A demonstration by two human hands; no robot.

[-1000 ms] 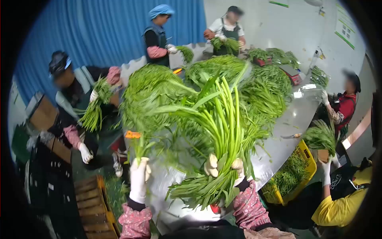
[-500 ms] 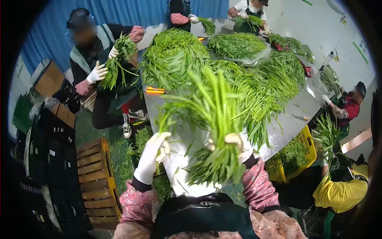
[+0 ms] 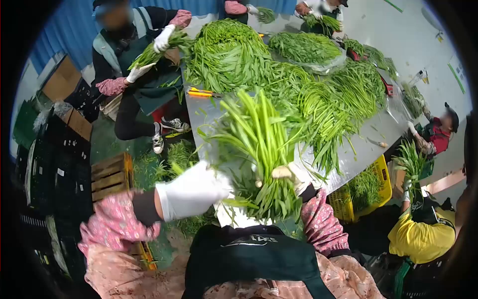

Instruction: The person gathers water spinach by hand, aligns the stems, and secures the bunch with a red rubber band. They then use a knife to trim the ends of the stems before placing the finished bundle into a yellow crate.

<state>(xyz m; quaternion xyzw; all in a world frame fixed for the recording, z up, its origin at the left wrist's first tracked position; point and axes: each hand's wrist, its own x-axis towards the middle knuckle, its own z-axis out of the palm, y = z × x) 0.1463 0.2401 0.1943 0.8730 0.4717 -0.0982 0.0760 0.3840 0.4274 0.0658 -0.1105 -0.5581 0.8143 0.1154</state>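
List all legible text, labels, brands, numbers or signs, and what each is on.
None legible.
White print on the wearer's dark green apron: character-like marks, upside down and warped, can't be read reliably.
White labels on the dark stack at left: too small.
Green-edged sign on the wall at right: steeply angled, no words readable.

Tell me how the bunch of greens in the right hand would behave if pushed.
The bunch of greens would probably feel springy at the stems, which stick out fairly straight beyond the right hand. Its leaves likely flop, being thin and loosely spread. Single stems may slip free, since some splay sideways.
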